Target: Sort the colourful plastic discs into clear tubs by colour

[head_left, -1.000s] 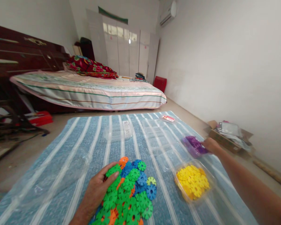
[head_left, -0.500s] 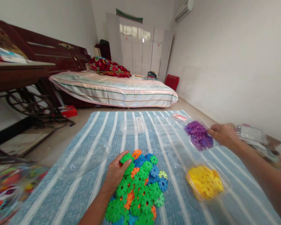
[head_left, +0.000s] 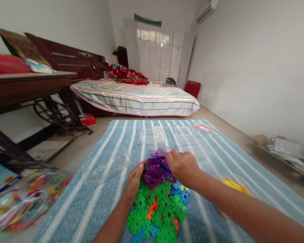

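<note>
My right hand (head_left: 183, 165) grips the edge of a clear plastic box (head_left: 151, 152), which is tipped over the middle of the table. Purple snowflake-shaped plastic discs (head_left: 155, 173) lie at its mouth and on top of a heap of green discs (head_left: 164, 214), with blue and orange ones mixed in. At the heap's left side, my left hand (head_left: 134, 184) rests with fingers stretched out, against the purple discs. Part of the box is hidden behind the discs and my right hand.
Yellow discs (head_left: 234, 185) sit in a clear box at the right, partly behind my right forearm. Empty clear containers (head_left: 152, 135) stand farther back on the striped blue cloth (head_left: 91, 202). Bags of colourful pieces (head_left: 22, 206) lie at lower left. A bed (head_left: 136, 101) stands beyond.
My right hand has carried the box of purple discs leftward from the right side and tipped it over the heap. Purple discs now cover the heap's far part. The view has shifted slightly left.
</note>
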Available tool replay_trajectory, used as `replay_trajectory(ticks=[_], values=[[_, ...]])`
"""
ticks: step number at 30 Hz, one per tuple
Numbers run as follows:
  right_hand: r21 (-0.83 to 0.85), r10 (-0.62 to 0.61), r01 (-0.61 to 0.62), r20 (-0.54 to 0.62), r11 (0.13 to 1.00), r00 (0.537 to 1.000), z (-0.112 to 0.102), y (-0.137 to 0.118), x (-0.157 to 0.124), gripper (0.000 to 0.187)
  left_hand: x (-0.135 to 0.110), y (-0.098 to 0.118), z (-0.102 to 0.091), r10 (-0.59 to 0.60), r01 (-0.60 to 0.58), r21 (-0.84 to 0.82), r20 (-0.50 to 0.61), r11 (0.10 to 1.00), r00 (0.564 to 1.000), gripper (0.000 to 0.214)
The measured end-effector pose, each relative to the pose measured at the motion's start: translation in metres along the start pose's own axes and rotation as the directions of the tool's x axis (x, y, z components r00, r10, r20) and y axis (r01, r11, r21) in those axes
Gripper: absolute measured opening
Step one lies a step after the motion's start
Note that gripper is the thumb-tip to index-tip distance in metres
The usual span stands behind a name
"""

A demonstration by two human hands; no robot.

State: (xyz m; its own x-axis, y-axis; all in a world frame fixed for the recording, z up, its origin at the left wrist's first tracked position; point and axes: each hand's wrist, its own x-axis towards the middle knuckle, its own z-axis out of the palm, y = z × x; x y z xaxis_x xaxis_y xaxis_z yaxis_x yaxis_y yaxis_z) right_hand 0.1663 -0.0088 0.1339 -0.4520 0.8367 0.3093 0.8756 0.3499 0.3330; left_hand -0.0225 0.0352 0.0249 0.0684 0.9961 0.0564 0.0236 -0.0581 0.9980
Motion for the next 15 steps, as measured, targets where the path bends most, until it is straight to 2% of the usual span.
replay_trajectory(ticks=[3, 6, 11, 15], values=[[-0.034, -0.026, 0.023, -0.085, 0.999, 0.996, 0.004, -0.002, 0.002, 0.015, 0.001, -0.003, -0.002, 0.012, -0.008, -0.052, 0.080, 0.999, 0.997, 0.066], [-0.051, 0.024, -0.027, -0.063, 0.998, 0.998, 0.007, 0.003, 0.007, 0.016, 0.002, -0.005, -0.004, 0.006, 0.002, -0.079, 0.094, 0.997, 0.996, 0.061], [-0.067, 0.104, -0.108, -0.054, 0.992, 0.993, 0.010, 0.015, 0.009, 0.018, 0.003, -0.002, -0.004, -0.034, 0.035, -0.021, 0.025, 0.999, 0.999, 0.063], [-0.073, 0.179, -0.181, -0.025, 0.981, 0.984, 0.011, 0.026, 0.004, 0.018, 0.003, 0.003, -0.003, -0.079, 0.079, 0.005, 0.062, 0.997, 0.995, 0.058]])
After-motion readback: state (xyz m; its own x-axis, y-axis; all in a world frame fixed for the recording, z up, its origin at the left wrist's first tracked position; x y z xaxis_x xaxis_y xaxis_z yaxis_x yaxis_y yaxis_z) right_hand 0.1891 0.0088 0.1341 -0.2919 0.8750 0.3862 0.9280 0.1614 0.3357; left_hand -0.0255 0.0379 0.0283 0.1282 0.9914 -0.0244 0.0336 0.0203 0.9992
